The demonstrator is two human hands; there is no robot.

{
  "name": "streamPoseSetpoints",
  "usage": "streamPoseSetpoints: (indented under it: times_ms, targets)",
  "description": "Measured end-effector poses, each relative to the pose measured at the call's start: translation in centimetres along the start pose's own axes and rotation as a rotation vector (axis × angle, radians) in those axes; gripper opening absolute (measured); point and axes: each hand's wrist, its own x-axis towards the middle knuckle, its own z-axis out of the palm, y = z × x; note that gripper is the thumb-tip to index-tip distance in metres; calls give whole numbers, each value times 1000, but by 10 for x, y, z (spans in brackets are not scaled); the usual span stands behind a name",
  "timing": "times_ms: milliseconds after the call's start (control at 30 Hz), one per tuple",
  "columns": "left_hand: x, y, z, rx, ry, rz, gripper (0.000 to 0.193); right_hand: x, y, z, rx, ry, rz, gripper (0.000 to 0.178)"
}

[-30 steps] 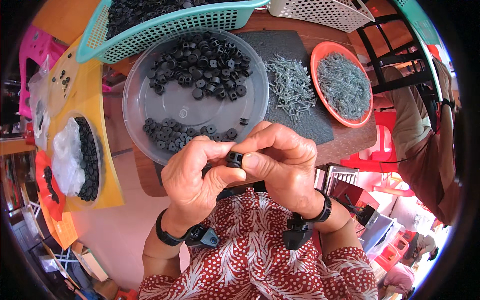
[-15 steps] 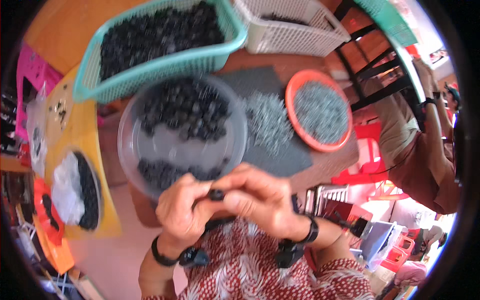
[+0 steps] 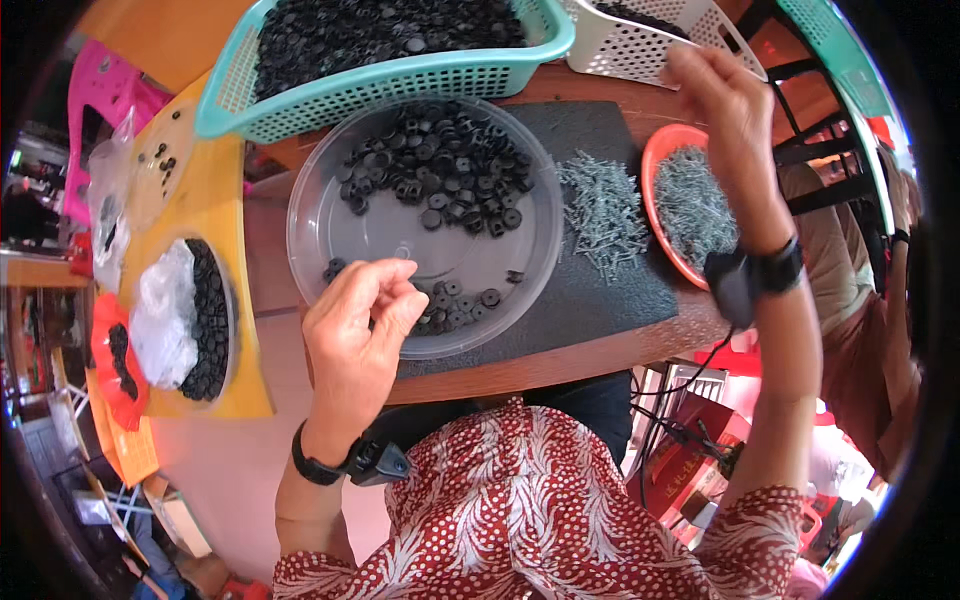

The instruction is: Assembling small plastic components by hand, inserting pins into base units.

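My left hand hovers at the near left rim of a clear plastic basin, its fingers curled and thumb drawn in close to them. Anything between those fingertips is hidden. Inside the basin, small round black caps form a large heap at the far side. Flatter black discs gather near my left fingers. My right hand reaches out to the far right, over the near edge of a white perforated basket with dark pieces in it. Its fingers are bent together, and whatever they hold cannot be made out.
Grey metal screws lie piled on a dark mat, and more fill an orange-red bowl. A teal basket of black parts stands at the back. On the left, a yellow table bears another tub and a plastic bag.
My hands have parted from a small black piece held between them. The right went far out to the white basket; the left stayed by the basin. The whole view shifted.
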Motion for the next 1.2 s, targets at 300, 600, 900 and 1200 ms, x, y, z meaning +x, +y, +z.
streamPoseSetpoints:
  times_ms: [300, 600, 900, 1200]
  targets:
    - [32, -13, 6, 106, -73, 80, 25, 93, 41, -19, -658, 143, -379, 27]
    - [59, -19, 18, 471, -148, 199, 26, -2, 24, 15, -446, 41, -418, 19]
    - [57, -19, 20, 516, -166, 228, 22, -66, -3, 7, -308, -111, -368, 13]
    - [65, -22, 37, 580, -110, 425, 17, -90, -10, 9, -246, -161, -276, 13]
